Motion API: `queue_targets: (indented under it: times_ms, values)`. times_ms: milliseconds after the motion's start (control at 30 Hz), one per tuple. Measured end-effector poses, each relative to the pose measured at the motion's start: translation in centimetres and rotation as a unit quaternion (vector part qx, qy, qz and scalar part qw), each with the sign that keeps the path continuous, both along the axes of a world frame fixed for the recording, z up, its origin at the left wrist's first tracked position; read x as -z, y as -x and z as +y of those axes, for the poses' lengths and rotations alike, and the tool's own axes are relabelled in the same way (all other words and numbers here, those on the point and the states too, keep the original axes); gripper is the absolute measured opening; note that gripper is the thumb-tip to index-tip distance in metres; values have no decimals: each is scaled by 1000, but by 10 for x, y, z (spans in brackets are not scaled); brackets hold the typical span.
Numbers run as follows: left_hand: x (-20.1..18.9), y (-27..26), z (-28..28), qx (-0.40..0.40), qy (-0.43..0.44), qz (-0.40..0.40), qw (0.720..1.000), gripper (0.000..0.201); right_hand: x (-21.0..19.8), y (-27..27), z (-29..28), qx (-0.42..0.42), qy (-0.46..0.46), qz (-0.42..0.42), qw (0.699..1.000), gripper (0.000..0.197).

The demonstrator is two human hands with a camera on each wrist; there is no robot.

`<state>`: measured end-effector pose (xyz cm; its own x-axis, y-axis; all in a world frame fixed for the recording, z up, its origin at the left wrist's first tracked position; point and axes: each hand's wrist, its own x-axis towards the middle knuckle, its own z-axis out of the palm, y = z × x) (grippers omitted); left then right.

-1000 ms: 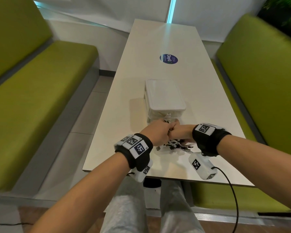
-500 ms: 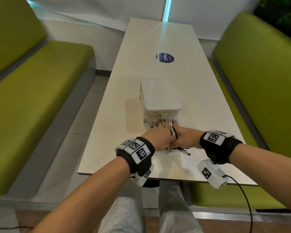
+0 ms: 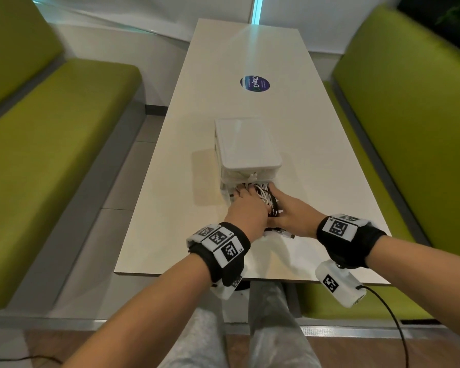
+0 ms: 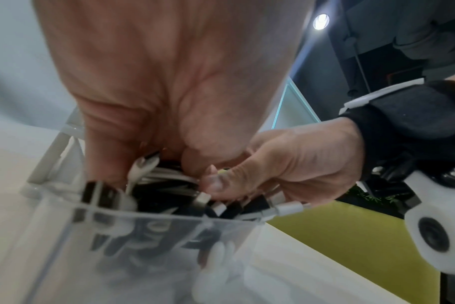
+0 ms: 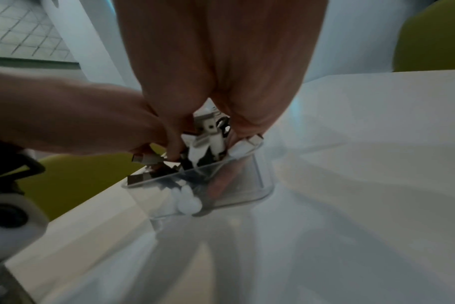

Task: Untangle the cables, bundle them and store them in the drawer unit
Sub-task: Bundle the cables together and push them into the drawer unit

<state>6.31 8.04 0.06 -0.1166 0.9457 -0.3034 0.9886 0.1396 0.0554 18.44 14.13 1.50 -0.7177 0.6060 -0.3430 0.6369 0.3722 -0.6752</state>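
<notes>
A white drawer unit [image 3: 247, 147] stands mid-table with its clear lower drawer [image 4: 143, 228] pulled out toward me. A bundle of black and white cables [image 3: 266, 200] lies partly inside that drawer, plugs sticking up over its front wall. My left hand [image 3: 246, 205] comes down on the bundle from the left, fingers and thumb curled round the cables [image 4: 166, 174]. From the right, my right hand [image 3: 290, 211] grips the same bundle, its thumb [image 4: 213, 181] pressing on the strands. In the right wrist view the cables [image 5: 208, 142] sit between both hands above the drawer [image 5: 247, 185].
The long white table [image 3: 223, 75] carries a round blue sticker [image 3: 254, 83] behind the unit. Green benches [image 3: 51, 144] flank the table on both sides. The table's near edge [image 3: 197, 274] is just under my wrists. A thin black cord [image 3: 393, 322] hangs from my right wrist camera.
Both hands have carried the cable bundle forward from the table's front part to the open lower drawer and lowered it in. The drawer unit has not moved.
</notes>
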Motion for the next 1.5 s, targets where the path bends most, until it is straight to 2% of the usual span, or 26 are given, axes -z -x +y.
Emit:
queue_targets:
  times_ms: [67, 167, 267, 433, 567, 667, 767, 833, 1000, 1200, 1267, 1300, 1367, 1400, 1433, 1500]
  values:
    - [0, 2, -2, 1, -3, -3, 1000, 51, -2, 4, -1, -14, -20, -43, 999, 99]
    - [-6, 3, -9, 39, -45, 7, 998, 40, -7, 16, 2, -31, -20, -110, 993, 86]
    - [-11, 3, -19, 8, -107, -48, 993, 49, -8, 25, 8, -31, 1, -143, 989, 86]
    - [-6, 5, -27, -11, -143, -99, 985, 49, -6, 28, 11, 8, 40, -117, 992, 97]
    - [-7, 21, -18, -32, -97, -178, 979, 61, -2, 34, 5, 57, 19, -93, 994, 85]
    - [-5, 28, -15, -3, -49, -141, 989, 65, 3, 33, 5, 72, 56, -75, 993, 94]
    - [-1, 24, -20, 25, -53, -69, 996, 69, 2, 23, 4, 45, 154, -11, 987, 100]
    - [0, 23, -23, 25, -68, -47, 996, 70, 0, 18, -1, 33, 188, -1, 982, 107]
    - [-1, 18, -29, -18, -89, -71, 993, 71, 2, 24, -8, 59, 25, -100, 993, 103]
    - [0, 9, -25, -67, -87, -79, 991, 73, -3, 35, -11, 80, -25, -118, 989, 92]
    - [-1, 9, -24, -68, -84, -81, 991, 72, -1, 32, -8, 81, -3, -99, 992, 94]
    - [-2, 10, -24, -65, -84, -83, 991, 71, -2, 29, -7, 76, 41, -71, 994, 100]
    - [-5, 13, -22, -52, -88, -91, 991, 67, -7, 20, -6, 43, 145, -33, 988, 118]
    - [-6, 14, -21, -45, -92, -98, 990, 64, -11, 17, -6, 4, 159, -53, 986, 126]
    - [-7, 16, -20, -37, -96, -104, 989, 61, -15, 15, -8, -39, 140, -93, 985, 130]
    - [-7, 18, -19, -20, -92, -100, 991, 59, -20, 13, -17, -83, 27, -171, 981, 126]
